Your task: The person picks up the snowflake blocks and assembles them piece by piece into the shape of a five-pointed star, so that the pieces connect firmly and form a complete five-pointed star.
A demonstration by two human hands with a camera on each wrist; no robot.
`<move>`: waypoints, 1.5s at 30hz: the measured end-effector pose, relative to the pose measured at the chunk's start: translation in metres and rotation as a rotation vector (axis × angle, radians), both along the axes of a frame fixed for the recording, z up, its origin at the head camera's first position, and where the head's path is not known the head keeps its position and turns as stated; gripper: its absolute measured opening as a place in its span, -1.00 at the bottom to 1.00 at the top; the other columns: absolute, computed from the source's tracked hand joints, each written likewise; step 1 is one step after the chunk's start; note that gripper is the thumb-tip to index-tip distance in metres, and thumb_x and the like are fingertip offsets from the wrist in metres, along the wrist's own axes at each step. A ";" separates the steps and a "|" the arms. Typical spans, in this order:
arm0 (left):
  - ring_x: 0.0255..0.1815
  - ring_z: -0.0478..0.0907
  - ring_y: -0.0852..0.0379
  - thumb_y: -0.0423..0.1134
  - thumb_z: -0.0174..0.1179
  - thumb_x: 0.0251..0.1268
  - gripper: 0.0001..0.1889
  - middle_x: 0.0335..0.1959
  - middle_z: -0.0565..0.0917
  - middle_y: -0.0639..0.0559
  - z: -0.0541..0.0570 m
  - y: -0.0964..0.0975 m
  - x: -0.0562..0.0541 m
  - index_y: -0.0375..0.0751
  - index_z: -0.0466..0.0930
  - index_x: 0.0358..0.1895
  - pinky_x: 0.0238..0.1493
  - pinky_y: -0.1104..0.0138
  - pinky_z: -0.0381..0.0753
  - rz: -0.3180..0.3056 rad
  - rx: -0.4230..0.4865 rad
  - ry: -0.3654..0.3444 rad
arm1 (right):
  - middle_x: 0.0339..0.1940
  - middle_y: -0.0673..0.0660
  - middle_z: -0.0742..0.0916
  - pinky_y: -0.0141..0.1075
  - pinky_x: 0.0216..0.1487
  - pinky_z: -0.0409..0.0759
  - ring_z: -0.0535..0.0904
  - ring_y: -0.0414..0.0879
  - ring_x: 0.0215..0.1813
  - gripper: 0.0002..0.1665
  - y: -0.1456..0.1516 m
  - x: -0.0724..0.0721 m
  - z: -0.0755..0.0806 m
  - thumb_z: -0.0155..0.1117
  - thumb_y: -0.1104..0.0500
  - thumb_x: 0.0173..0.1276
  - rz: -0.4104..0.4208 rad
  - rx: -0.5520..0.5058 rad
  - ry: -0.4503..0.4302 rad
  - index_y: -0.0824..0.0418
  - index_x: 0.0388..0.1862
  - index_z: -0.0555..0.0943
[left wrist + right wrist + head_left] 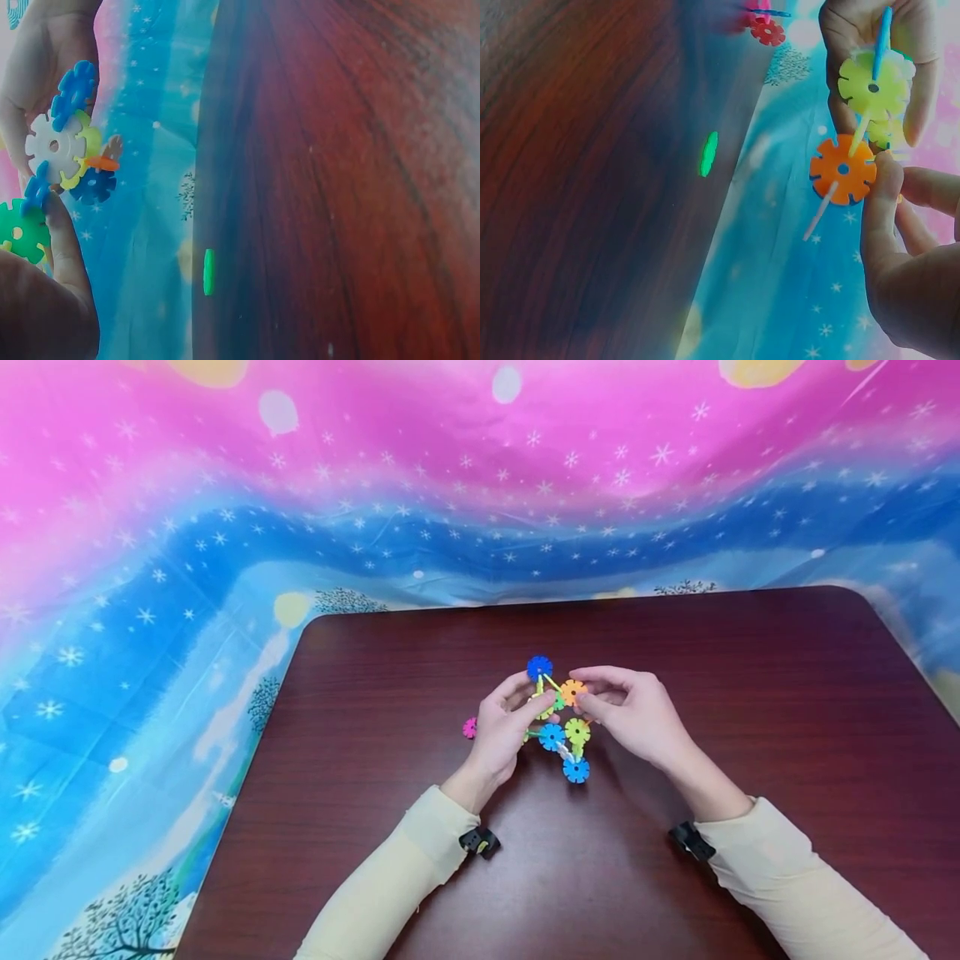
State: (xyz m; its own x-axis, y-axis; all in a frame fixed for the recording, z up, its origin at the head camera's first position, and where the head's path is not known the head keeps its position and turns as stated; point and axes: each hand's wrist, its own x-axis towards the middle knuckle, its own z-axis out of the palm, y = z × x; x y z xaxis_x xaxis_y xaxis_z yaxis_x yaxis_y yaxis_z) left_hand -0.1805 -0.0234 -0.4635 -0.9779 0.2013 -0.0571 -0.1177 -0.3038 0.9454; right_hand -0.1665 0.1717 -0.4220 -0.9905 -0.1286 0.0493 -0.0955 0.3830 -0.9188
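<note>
A linked build of notched plastic discs in several colours is held between both hands over the table. My left hand [495, 727] grips it from the left, thumb on the discs near a green one. With thumb and fingers, my right hand [643, 714] pinches an orange disc [568, 687] at the build's right side. A dark blue disc [539, 664] tops the build; a yellow-green disc [572, 726] and a blue disc [576, 775] hang lower. The left wrist view shows a white disc [41, 146] among blue ones. A pink disc [469, 727] sticks out left of the left hand.
A dark brown wooden table [360, 693] lies beneath the hands. Behind it hangs a pink and blue cloth [450, 468] with snowflakes. In the right wrist view, a slim green piece [709, 154] shows against the table, and a red disc [768, 33] at the top.
</note>
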 end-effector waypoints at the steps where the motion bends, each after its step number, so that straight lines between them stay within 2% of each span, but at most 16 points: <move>1: -0.36 0.76 0.10 -0.28 0.36 0.42 -0.66 -0.05 0.73 -0.09 -0.001 0.000 0.000 -0.20 0.63 0.20 -0.18 0.26 0.74 0.005 0.003 0.001 | -0.15 0.21 0.77 -0.31 -0.22 0.74 0.80 -0.01 -0.23 -0.61 -0.001 0.000 0.000 0.41 0.25 0.43 -0.002 -0.007 -0.007 0.22 0.22 0.69; 6: -0.37 0.76 0.09 -0.26 0.38 0.41 -0.69 -0.14 0.75 -0.09 -0.003 0.003 0.001 -0.25 0.60 0.11 -0.22 0.25 0.77 0.039 0.051 0.010 | -0.10 0.27 0.77 -0.29 -0.14 0.75 0.81 0.00 -0.17 -0.62 -0.004 0.002 0.000 0.42 0.26 0.43 0.006 -0.065 -0.059 0.30 0.19 0.67; 10: -0.39 0.76 0.06 -0.32 0.40 0.38 -0.66 -0.20 0.76 -0.13 -0.003 0.005 0.003 -0.40 0.57 0.10 -0.21 0.18 0.78 0.072 0.095 0.041 | -0.08 0.30 0.78 -0.29 -0.13 0.75 0.81 0.00 -0.15 -0.63 -0.006 0.003 0.001 0.43 0.27 0.43 0.006 -0.095 -0.084 0.36 0.16 0.66; 12: -0.37 0.76 0.07 -0.33 0.40 0.38 -0.70 -0.21 0.78 -0.12 -0.003 0.006 0.004 -0.40 0.59 0.05 -0.21 0.20 0.78 0.097 0.095 0.061 | -0.09 0.30 0.78 -0.29 -0.13 0.75 0.82 -0.01 -0.16 -0.64 -0.007 0.003 0.001 0.43 0.27 0.43 0.001 -0.104 -0.090 0.38 0.15 0.66; 16: -0.34 0.73 0.14 -0.32 0.41 0.36 -0.85 -0.27 0.80 -0.07 -0.003 0.006 0.005 -0.27 0.68 -0.11 -0.25 0.32 0.74 0.159 0.074 0.102 | -0.14 0.32 0.79 -0.28 -0.14 0.75 0.82 -0.02 -0.19 -0.64 -0.008 0.003 0.002 0.43 0.30 0.42 -0.004 -0.143 -0.109 0.41 0.14 0.65; 19: -0.39 0.65 0.20 -0.31 0.42 0.35 -0.91 -0.32 0.80 -0.02 -0.002 0.006 0.005 -0.21 0.70 -0.21 -0.38 0.43 0.62 0.186 0.054 0.127 | -0.18 0.34 0.78 -0.25 -0.14 0.75 0.82 -0.01 -0.21 -0.64 -0.009 0.003 0.003 0.43 0.33 0.40 -0.005 -0.177 -0.125 0.43 0.13 0.65; 21: -0.42 0.64 0.21 -0.31 0.43 0.34 -0.91 -0.34 0.80 -0.03 -0.001 0.006 0.005 -0.21 0.71 -0.22 -0.41 0.45 0.57 0.184 0.049 0.132 | -0.20 0.34 0.79 -0.24 -0.14 0.75 0.82 -0.01 -0.22 -0.65 -0.009 0.003 0.004 0.43 0.34 0.40 -0.005 -0.189 -0.135 0.44 0.12 0.65; 27: -0.37 0.71 0.16 -0.31 0.43 0.34 -0.90 -0.29 0.81 -0.12 0.000 0.005 0.004 -0.26 0.73 -0.21 -0.31 0.41 0.67 0.158 0.041 0.098 | -0.22 0.35 0.80 -0.18 -0.12 0.76 0.82 -0.01 -0.25 -0.66 -0.010 0.001 0.006 0.42 0.38 0.39 -0.010 -0.241 -0.186 0.50 0.10 0.64; 32: -0.39 0.66 0.20 -0.28 0.43 0.34 -0.88 -0.29 0.80 -0.21 -0.001 0.005 0.004 -0.26 0.73 -0.22 -0.36 0.43 0.61 0.170 0.027 0.098 | -0.14 0.37 0.80 -0.14 -0.09 0.75 0.82 0.00 -0.23 -0.64 -0.012 -0.001 0.006 0.41 0.36 0.41 -0.009 -0.272 -0.204 0.50 0.12 0.63; 37: -0.42 0.71 0.17 -0.27 0.41 0.37 -0.85 -0.32 0.79 -0.14 0.000 -0.004 0.003 -0.29 0.69 -0.19 -0.34 0.39 0.68 0.159 0.043 0.094 | -0.12 0.34 0.80 -0.21 -0.10 0.76 0.82 0.02 -0.17 -0.60 -0.015 -0.002 0.007 0.43 0.32 0.40 0.030 -0.212 -0.168 0.44 0.16 0.63; 38: -0.41 0.74 0.13 -0.27 0.41 0.37 -0.85 -0.33 0.80 -0.07 0.000 -0.007 0.002 -0.29 0.68 -0.18 -0.31 0.35 0.73 0.151 0.050 0.081 | -0.10 0.32 0.80 -0.20 -0.11 0.76 0.82 0.02 -0.16 -0.60 -0.015 -0.002 0.007 0.44 0.30 0.40 0.041 -0.195 -0.152 0.43 0.17 0.64; 41: -0.45 0.77 0.04 -0.22 0.42 0.37 -0.80 -0.31 0.80 -0.10 0.001 -0.017 0.002 -0.29 0.67 -0.16 -0.33 0.22 0.78 0.134 0.049 0.040 | -0.03 0.27 0.80 -0.11 -0.13 0.77 0.81 0.02 -0.16 -0.58 -0.014 -0.002 0.010 0.46 0.22 0.41 0.069 -0.150 -0.100 0.35 0.19 0.66; 45: -0.46 0.78 -0.02 -0.10 0.44 0.36 -0.69 -0.25 0.80 -0.14 0.003 -0.032 0.002 -0.28 0.68 -0.08 -0.31 0.11 0.78 0.110 -0.017 0.003 | -0.04 0.24 0.81 -0.11 -0.21 0.77 0.81 0.02 -0.23 -0.57 -0.014 -0.003 0.015 0.46 0.09 0.43 0.071 -0.093 -0.036 0.22 0.20 0.69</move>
State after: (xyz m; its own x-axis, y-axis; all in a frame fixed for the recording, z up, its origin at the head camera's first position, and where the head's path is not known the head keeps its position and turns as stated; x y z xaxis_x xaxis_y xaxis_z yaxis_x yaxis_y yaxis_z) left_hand -0.1788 -0.0554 -0.4602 -0.9942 0.0918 -0.0567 -0.0818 -0.2988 0.9508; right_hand -0.1692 0.1577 -0.4072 -0.9804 -0.1947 0.0292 -0.0859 0.2895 -0.9533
